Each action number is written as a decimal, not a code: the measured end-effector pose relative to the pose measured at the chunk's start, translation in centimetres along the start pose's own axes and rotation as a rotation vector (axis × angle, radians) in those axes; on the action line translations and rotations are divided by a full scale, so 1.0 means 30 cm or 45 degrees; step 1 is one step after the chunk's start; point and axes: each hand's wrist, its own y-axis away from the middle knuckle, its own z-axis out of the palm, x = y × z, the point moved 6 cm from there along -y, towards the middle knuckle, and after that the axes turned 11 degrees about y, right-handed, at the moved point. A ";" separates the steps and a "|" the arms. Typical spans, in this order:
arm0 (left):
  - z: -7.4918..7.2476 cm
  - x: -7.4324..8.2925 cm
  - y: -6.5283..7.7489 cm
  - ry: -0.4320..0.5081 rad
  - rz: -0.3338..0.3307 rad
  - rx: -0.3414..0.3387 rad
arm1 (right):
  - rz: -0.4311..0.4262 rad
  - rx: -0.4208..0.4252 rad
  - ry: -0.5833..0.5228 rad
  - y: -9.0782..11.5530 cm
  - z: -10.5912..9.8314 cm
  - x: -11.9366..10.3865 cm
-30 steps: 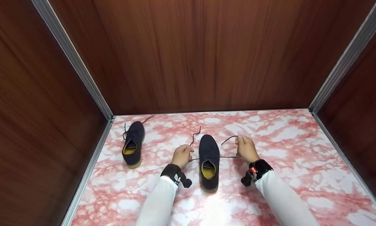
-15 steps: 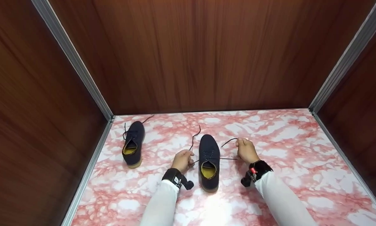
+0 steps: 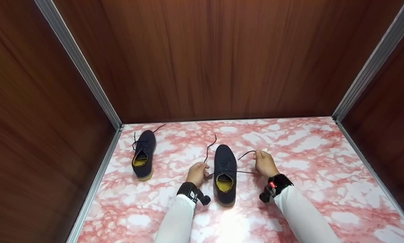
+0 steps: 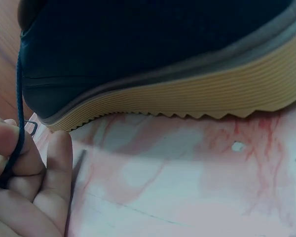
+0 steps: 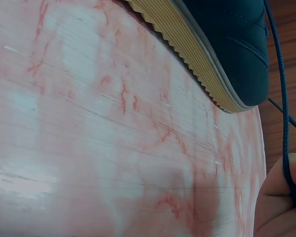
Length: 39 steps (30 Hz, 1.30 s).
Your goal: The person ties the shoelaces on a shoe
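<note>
A dark navy lace-up shoe [image 3: 222, 155] stands upright between my hands, toe pointing away, its yellow insole showing. My left hand [image 3: 197, 173] is just left of it and grips one end of its shoelace [image 4: 19, 98], with curled fingers around the lace in the left wrist view. On the other side my right hand [image 3: 265, 163] pinches the other lace end [image 5: 282, 84], which runs out sideways from the shoe. Free tips of both laces stick out beyond the fingers. The shoe's ribbed tan sole [image 4: 187, 96] rests on the surface.
A matching navy shoe [image 3: 147, 140] with loose laces stands at the far left of the red-and-white marbled surface [image 3: 306, 152]. Brown wood-look panels [image 3: 202, 60] rise at the back and both sides, with grey metal strips [image 3: 87, 74] along the corners.
My left hand has moved slightly toward me and closer to the shoe, so the lace on that side is shorter and slacker. My right hand has come down a little. The shoes have stayed put.
</note>
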 end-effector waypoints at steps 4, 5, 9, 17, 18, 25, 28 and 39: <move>-0.005 -0.002 -0.001 -0.004 0.000 -0.004 | 0.021 -0.024 -0.008 0.002 0.000 0.000; -0.006 -0.002 -0.001 -0.006 0.000 -0.006 | 0.024 -0.030 -0.007 0.003 0.001 -0.002; -0.004 -0.002 -0.004 -0.044 0.012 -0.001 | 0.034 -0.027 -0.019 0.002 -0.001 -0.005; -0.005 -0.009 -0.008 -0.039 -0.006 -0.015 | 0.040 -0.022 -0.095 0.015 0.003 -0.023; -0.007 -0.010 -0.009 -0.030 -0.012 -0.020 | 0.041 -0.026 -0.125 0.018 0.003 -0.028; -0.014 -0.013 -0.005 0.012 -0.041 -0.030 | 0.094 -0.090 -0.299 0.035 -0.001 -0.068; -0.016 -0.016 -0.005 0.049 -0.047 -0.036 | 0.102 -0.119 -0.307 0.039 -0.005 -0.078; -0.013 -0.020 -0.010 0.059 -0.027 -0.034 | -0.142 -0.260 -0.130 0.040 -0.001 -0.100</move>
